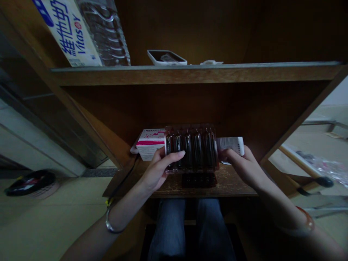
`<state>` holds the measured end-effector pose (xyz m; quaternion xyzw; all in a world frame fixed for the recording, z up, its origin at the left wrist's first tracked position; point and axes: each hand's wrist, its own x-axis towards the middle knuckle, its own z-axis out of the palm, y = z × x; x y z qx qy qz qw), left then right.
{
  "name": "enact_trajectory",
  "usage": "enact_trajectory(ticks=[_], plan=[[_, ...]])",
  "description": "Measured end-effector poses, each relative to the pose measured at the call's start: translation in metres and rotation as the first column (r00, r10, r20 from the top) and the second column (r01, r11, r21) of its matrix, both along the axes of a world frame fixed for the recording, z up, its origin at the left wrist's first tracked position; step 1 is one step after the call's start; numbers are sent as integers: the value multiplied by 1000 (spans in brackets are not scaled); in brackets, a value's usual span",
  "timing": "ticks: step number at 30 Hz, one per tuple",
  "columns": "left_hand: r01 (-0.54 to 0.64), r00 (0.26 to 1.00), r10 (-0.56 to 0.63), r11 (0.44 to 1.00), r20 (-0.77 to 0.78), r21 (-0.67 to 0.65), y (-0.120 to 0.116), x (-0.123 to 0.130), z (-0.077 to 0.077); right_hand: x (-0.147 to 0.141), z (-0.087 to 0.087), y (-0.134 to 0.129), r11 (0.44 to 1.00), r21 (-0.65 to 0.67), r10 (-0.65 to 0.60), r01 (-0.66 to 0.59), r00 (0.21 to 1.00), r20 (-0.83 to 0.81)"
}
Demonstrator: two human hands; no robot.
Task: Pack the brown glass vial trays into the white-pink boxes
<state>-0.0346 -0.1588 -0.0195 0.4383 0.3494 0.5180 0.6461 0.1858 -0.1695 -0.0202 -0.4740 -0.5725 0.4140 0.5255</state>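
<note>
So far the clear tray of dark glass ampoules (191,148) is up off the wooden shelf (233,185), left hand (156,170) pinching one end, right hand (244,168) pinching the other beside a white leaflet (230,144), with a pink-and-white carton (150,144) and a dark tray (199,180) left on the shelf.

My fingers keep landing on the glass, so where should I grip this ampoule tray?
Probably by its short ends, with the hands coming in from the left and right. The dark ampoules sit side by side along the clear tray, so the ends stay off the glass, unlike the left hand now lying across the front. The right hand is already at one end.
</note>
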Motion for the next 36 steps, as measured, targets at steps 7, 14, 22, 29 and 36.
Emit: enact_trajectory(ticks=[7, 14, 22, 29, 36], plan=[[-33, 999, 34, 999, 6, -39, 4, -1, -3, 12, -8, 2, 993, -9, 113, -116, 982, -149], [-24, 995, 32, 996, -92, 83, 4, -2, -4, 11, 4, 0, 940, 93, 340, -327, 915, -219], [12, 981, 19, 987, -192, 162, -5, 3, 0, 0, -6, 6, 993, -14, 105, -116, 937, -334], [85, 961, -12, 963, -276, 254, -7, 8, -10, -9, -20, 8, 946, -117, 257, -301, 920, -295], [58, 929, 61, 950, -365, 306, -11, 15, -13, -19, -27, 10, 939, -231, 155, -253, 915, -373]])
